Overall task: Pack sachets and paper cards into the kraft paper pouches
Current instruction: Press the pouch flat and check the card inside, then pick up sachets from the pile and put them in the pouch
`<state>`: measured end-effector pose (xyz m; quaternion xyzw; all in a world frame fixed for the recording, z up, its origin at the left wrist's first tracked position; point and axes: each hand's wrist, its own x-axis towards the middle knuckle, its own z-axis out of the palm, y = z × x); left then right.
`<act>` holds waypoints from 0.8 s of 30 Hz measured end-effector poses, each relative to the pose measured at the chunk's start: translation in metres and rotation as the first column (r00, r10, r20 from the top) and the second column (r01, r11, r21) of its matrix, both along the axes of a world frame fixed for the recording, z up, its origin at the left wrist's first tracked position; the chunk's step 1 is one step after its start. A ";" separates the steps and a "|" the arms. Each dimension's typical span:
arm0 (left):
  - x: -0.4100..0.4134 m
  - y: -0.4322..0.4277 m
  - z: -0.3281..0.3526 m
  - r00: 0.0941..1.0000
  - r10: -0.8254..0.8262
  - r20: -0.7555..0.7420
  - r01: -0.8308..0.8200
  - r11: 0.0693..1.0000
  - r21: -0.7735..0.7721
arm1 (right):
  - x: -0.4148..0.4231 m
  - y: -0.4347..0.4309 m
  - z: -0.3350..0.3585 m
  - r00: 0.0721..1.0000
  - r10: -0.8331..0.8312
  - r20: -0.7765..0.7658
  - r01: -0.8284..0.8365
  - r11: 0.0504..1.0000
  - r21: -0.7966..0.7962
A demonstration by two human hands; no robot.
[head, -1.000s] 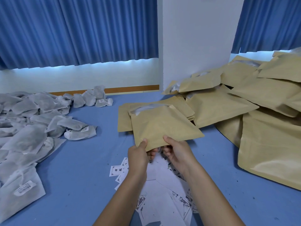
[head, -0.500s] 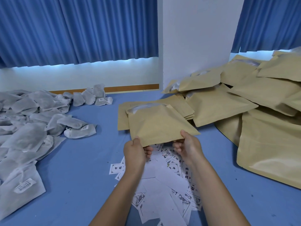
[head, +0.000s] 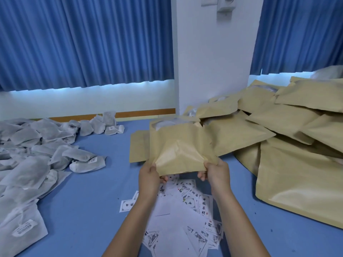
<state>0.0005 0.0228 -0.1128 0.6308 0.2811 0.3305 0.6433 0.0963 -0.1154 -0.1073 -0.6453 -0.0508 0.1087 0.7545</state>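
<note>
I hold one kraft paper pouch (head: 181,147) in the air above the blue surface, its near edge toward me and bulging. My left hand (head: 149,178) pinches the pouch's near left corner. My right hand (head: 215,171) pinches its near right corner. Something white shows at the pouch's far end. Under my hands lies a loose spread of white paper cards (head: 183,214) with printed pictures and characters. A heap of grey-white sachets (head: 37,156) covers the left side.
A flat stack of kraft pouches (head: 138,147) lies behind the held one. A large pile of filled kraft pouches (head: 289,127) fills the right side. A white pillar (head: 211,62) and blue curtains (head: 83,43) stand at the back.
My hands have slid apart along the pouch's near edge to its corners and lifted it higher. The pouch now bulges at its near edge. The view has tilted upward.
</note>
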 end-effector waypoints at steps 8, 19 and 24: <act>0.065 -0.087 0.030 0.958 -0.173 0.230 0.264 0.846 -0.463 | 0.012 -0.048 0.021 0.991 -0.136 0.021 0.129 0.971 0.201; 0.081 -0.128 0.021 0.958 -0.179 0.226 0.264 0.858 -0.441 | 0.023 -0.078 0.009 0.964 -0.239 -0.118 0.257 0.952 0.165; 0.070 -0.118 0.013 0.927 -0.276 0.254 0.370 0.783 -0.500 | 0.024 -0.076 0.005 0.965 -0.245 -0.089 0.259 0.942 0.211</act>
